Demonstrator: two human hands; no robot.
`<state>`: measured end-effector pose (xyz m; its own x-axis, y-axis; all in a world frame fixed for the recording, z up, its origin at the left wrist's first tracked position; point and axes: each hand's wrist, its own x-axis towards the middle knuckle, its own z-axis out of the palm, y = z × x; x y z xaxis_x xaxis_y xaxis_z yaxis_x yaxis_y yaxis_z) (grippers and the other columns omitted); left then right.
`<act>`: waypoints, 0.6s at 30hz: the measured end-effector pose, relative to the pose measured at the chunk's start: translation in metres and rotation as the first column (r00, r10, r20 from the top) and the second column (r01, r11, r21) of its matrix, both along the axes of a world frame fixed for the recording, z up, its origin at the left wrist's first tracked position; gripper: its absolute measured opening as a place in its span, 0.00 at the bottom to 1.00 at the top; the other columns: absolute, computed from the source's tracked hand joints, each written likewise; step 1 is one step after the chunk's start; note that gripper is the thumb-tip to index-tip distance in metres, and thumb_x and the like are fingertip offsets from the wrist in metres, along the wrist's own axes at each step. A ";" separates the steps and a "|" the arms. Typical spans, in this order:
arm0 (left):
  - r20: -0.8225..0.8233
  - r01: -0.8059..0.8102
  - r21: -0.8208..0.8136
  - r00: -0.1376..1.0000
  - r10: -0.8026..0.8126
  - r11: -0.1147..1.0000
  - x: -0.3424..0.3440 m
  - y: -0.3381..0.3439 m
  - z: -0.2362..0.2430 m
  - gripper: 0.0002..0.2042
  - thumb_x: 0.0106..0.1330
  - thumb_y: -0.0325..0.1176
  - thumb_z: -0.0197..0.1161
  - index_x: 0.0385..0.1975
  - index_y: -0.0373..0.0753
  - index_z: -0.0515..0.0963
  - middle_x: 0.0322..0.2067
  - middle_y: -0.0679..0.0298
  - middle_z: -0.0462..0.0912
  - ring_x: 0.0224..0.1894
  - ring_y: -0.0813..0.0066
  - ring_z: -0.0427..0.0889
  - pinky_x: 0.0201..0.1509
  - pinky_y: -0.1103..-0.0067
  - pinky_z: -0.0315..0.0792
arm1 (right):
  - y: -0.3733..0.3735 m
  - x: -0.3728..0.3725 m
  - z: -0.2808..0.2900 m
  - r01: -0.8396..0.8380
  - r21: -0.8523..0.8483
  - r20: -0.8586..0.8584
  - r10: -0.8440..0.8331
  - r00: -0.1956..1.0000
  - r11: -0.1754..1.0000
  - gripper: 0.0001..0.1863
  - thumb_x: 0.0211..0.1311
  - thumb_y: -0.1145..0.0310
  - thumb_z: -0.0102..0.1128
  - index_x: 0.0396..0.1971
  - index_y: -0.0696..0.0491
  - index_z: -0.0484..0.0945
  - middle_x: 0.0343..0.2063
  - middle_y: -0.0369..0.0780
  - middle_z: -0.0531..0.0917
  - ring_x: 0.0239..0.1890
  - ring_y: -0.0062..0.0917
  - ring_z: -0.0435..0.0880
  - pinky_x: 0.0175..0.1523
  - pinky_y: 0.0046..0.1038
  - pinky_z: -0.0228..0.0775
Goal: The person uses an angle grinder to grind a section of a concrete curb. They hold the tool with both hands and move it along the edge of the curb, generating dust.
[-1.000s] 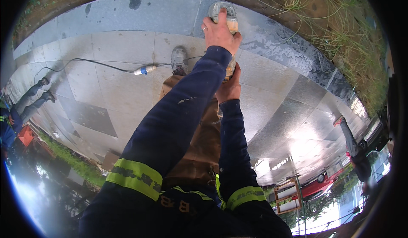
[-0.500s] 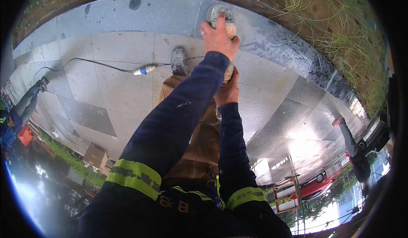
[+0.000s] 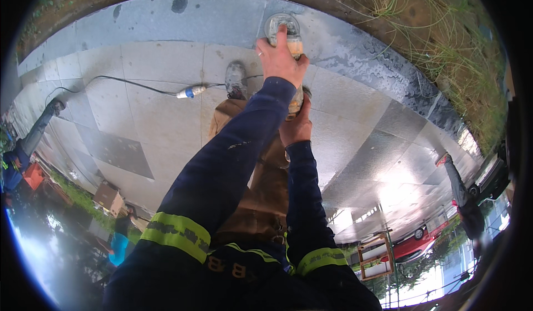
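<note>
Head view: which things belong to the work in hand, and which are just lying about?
In the work: power tool, gripped by left hand and right hand; grey stone border beneath its head; dark cable with connector, probably the tool's (join hidden).

Lying about: brown box; orange-brown frame; red car; grass.

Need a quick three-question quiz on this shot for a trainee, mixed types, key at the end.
1. Which of the person's hands is nearer the round front end of the handheld grinder?
2. True or false: the blue-and-white cable connector lies on the paving, left of the shoe.
3. Fill in: the reflective bands on the navy sleeves are mainly ____ in colour.

Key:
1. The left hand.
2. True.
3. Yellow-green.
</note>
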<state>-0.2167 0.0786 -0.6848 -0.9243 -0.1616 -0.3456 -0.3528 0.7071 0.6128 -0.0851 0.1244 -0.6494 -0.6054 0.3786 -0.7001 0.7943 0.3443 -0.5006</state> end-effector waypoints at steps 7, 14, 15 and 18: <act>-0.186 0.015 0.033 0.982 -0.009 0.999 -0.006 0.002 -0.004 0.40 0.47 0.34 0.72 0.65 0.47 0.61 0.49 0.40 0.61 0.49 0.37 0.67 0.55 0.56 0.68 | 0.003 -0.008 -0.005 -0.005 -0.029 -0.077 0.003 0.997 1.000 0.48 0.48 0.60 0.74 0.67 0.44 0.53 0.47 0.52 0.82 0.48 0.51 0.82 0.51 0.43 0.76; -0.054 0.007 0.034 0.999 -0.005 0.999 0.006 0.003 -0.002 0.40 0.47 0.35 0.72 0.64 0.47 0.62 0.49 0.40 0.61 0.50 0.37 0.66 0.55 0.57 0.68 | 0.003 0.005 0.000 -0.002 0.017 -0.051 0.003 0.999 1.000 0.48 0.49 0.59 0.74 0.67 0.44 0.53 0.46 0.52 0.83 0.48 0.50 0.82 0.50 0.43 0.76; -0.068 0.007 0.043 0.998 -0.004 0.999 0.005 0.003 -0.003 0.40 0.47 0.35 0.73 0.64 0.46 0.63 0.49 0.41 0.61 0.50 0.37 0.66 0.55 0.57 0.68 | 0.003 0.005 -0.002 -0.002 0.031 -0.034 0.004 0.999 1.000 0.48 0.49 0.59 0.74 0.67 0.43 0.53 0.46 0.52 0.83 0.48 0.50 0.83 0.50 0.42 0.76; -0.095 0.025 0.036 0.995 -0.021 0.999 0.002 0.003 -0.005 0.39 0.47 0.35 0.73 0.64 0.46 0.63 0.48 0.41 0.61 0.50 0.37 0.65 0.54 0.57 0.68 | 0.002 0.003 -0.007 0.014 0.006 -0.011 -0.013 1.000 1.000 0.47 0.49 0.58 0.74 0.67 0.42 0.53 0.45 0.52 0.83 0.47 0.50 0.83 0.50 0.43 0.77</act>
<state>-0.2149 0.0819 -0.6895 -0.9564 -0.1288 -0.2623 -0.2763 0.6907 0.6683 -0.0821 0.1259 -0.6567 -0.6079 0.3909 -0.6912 0.7933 0.3366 -0.5074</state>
